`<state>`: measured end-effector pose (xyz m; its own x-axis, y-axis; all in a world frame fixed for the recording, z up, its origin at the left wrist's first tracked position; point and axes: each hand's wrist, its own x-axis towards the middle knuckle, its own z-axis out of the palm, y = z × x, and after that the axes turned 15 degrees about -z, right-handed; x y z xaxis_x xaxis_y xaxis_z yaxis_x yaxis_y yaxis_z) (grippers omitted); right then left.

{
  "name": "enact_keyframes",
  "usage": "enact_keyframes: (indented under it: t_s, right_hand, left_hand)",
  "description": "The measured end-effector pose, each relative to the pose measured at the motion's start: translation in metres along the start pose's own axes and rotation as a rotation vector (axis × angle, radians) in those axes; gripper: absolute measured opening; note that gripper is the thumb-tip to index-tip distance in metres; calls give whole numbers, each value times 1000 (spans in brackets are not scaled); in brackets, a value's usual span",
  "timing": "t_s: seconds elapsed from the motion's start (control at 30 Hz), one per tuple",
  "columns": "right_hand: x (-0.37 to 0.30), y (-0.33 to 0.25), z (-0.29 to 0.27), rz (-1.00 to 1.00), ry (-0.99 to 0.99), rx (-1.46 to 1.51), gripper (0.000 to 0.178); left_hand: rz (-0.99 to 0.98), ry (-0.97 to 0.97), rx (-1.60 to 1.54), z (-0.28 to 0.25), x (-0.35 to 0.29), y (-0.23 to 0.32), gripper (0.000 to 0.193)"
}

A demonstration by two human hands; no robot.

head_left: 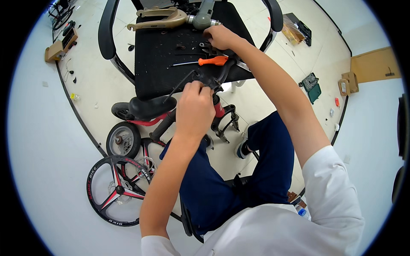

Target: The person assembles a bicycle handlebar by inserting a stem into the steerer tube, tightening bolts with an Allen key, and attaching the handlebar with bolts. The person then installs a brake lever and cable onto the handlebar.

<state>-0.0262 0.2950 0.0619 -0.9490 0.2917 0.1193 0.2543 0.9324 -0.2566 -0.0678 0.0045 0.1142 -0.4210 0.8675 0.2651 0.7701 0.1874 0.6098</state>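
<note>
My left hand [195, 110] is closed at the near edge of a black chair seat [149, 72], its fingers on a dark bike part [208, 80]. A thin black hex key [178, 86] slants beside those fingers. Over the seat's far right, my right hand [223, 37] has its fingers bent together by small dark metal tools [208, 49]; whatever they hold is hidden. An orange-handled screwdriver [213, 61] lies between the two hands. Beyond my right hand rests a beige bike fork [171, 20] with a grey-green joint.
Chair armrests [107, 32] rise on both sides of the seat. Below it stands a small bike with a black saddle [151, 109] and a fork [230, 117]. Loose wheels [92, 187] lean at the left. A green case [314, 93] and cardboard boxes [351, 82] lie right.
</note>
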Motion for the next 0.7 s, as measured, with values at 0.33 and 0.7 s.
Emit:
enact_keyframes:
  t_s: [0.33, 0.7]
  right_hand:
    - [0, 17, -11, 26, 101, 48, 20]
    - [-185, -178, -6, 342, 832, 973, 16]
  left_hand:
    - [4, -69, -39, -17, 17, 0, 20]
    - [32, -113, 208, -12, 18, 18, 9]
